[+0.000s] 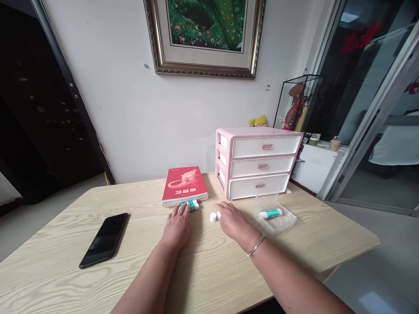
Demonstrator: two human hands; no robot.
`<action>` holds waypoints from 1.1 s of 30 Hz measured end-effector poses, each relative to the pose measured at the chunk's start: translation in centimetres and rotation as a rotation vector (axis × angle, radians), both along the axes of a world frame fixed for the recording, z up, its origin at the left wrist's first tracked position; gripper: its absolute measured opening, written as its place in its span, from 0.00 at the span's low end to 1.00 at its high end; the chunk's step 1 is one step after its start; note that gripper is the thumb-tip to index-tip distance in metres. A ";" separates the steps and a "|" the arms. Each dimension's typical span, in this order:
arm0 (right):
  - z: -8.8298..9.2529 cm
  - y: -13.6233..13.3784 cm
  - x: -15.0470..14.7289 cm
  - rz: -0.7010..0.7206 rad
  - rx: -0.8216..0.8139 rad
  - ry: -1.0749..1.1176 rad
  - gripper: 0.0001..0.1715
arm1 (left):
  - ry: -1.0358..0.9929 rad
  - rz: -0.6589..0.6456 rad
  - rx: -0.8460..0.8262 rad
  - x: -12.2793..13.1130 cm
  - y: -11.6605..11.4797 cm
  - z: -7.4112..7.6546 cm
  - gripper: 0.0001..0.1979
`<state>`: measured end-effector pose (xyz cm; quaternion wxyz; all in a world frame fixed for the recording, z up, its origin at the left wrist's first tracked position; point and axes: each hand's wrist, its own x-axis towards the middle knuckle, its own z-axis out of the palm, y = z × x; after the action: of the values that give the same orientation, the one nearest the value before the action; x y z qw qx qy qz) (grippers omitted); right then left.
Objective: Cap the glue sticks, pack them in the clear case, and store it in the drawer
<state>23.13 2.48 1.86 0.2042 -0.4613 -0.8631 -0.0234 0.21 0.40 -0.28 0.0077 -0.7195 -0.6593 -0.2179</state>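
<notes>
My left hand (178, 223) lies palm down at the front edge of the red book, its fingers stretched over white-and-green glue sticks (194, 206) and partly hiding them. To the right, my right hand (230, 219) curls its fingers round a small white cap (219, 215), most of which is covered; the thumb is hidden. Just left of those fingers a second white cap (213, 217) stands on the table. Another glue stick (271, 213) lies in an open clear plastic box (288, 221), farther right.
The red book (185, 181) lies behind my left hand. A pink and white three-drawer organizer (262, 165) stands at the back right. A black phone (104, 240) rests on the left of the wooden table (144, 253). Behind the table is a wall with a framed picture (206, 65).
</notes>
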 end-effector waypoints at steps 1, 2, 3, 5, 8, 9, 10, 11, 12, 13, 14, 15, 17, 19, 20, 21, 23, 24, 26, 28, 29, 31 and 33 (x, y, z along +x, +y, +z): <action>-0.3 0.1 -0.1 -0.001 -0.006 -0.011 0.28 | 0.028 -0.003 -0.008 0.2 0.1 -0.2 0.26; -0.6 0.1 -0.2 0.000 -0.010 -0.020 0.26 | 0.053 -0.005 -0.014 0.4 0.2 -0.3 0.26; -0.8 0.1 -0.2 0.001 -0.011 -0.028 0.24 | 0.074 -0.006 -0.018 0.6 0.2 -0.4 0.26; -1.1 0.0 0.0 -0.001 -0.010 -0.040 0.20 | 0.107 -0.002 -0.018 0.8 0.3 -0.4 0.26; -1.2 -0.1 0.4 -0.017 -0.022 -0.061 0.16 | 0.134 0.012 -0.011 0.9 0.2 0.0 0.25; -1.2 -0.1 0.5 -0.023 -0.030 -0.059 0.16 | 0.137 0.019 -0.009 1.0 0.2 0.2 0.24; -1.3 -0.1 0.7 -0.028 -0.038 -0.052 0.15 | 0.139 0.027 -0.007 1.1 0.2 0.4 0.23; -1.3 -0.2 0.8 -0.033 -0.044 -0.041 0.15 | 0.140 0.036 -0.005 1.2 0.1 0.6 0.22; -1.4 -0.2 1.0 -0.036 -0.049 -0.026 0.15 | 0.139 0.045 -0.004 1.3 0.1 0.7 0.20; -1.5 -0.2 1.2 -0.036 -0.053 -0.011 0.16 | 0.137 0.056 -0.002 1.4 0.0 0.9 0.19; -1.6 -0.2 1.4 -0.036 -0.058 0.002 0.17 | 0.133 0.068 0.000 1.5 -0.1 1.0 0.17; -1.7 -0.1 1.5 -0.038 -0.064 0.016 0.18 | 0.127 0.080 -0.001 1.6 -0.1 1.0 0.16; -1.7 0.1 1.8 -0.055 -0.078 0.078 0.19 | 0.109 0.102 -0.010 1.8 -0.2 1.1 0.14; -1.3 0.3 1.7 -0.084 -0.118 0.245 0.21 | 0.081 0.110 -0.036 1.8 -0.2 1.0 0.13; -0.9 0.4 1.5 -0.081 -0.160 0.370 0.22 | 0.063 0.110 -0.052 1.8 -0.2 0.9 0.13; -0.5 0.4 1.2 -0.062 -0.214 0.509 0.23 | 0.044 0.108 -0.068 1.7 -0.1 0.9 0.13; 0.5 0.4 0.1 0.021 -0.330 0.767 0.24 | -0.005 0.100 -0.094 1.5 0.0 0.9 0.12; 1.0 0.3 -0.5 0.069 -0.375 0.865 0.25 | -0.035 0.092 -0.102 1.4 -0.1 0.9 0.12; 1.8 0.0 -1.8 0.149 -0.429 1.001 0.25 | -0.106 0.064 -0.104 1.1 -0.4 1.3 0.13; 2.4 -0.3 -2.9 0.196 -0.431 1.091 0.26 | -0.186 0.016 -0.097 0.7 -1.2 2.1 0.16; 2.5 -0.5 -3.2 0.211 -0.421 1.124 0.26 | -0.265 -0.027 -0.103 0.5 -1.7 2.6 0.17; 2.4 -0.7 -3.5 0.237 -0.406 1.169 0.25 | -0.536 -0.170 -0.150 0.3 -3.0 3.7 0.20; 2.1 -0.9 -3.3 0.275 -0.443 1.196 0.26 | -0.835 -0.320 -0.225 0.3 -4.1 4.6 0.20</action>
<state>19.83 1.62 3.97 0.5504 -0.3115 -0.6359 0.4423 0.51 -3.74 4.34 -0.3705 -0.6592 -0.5062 -0.4147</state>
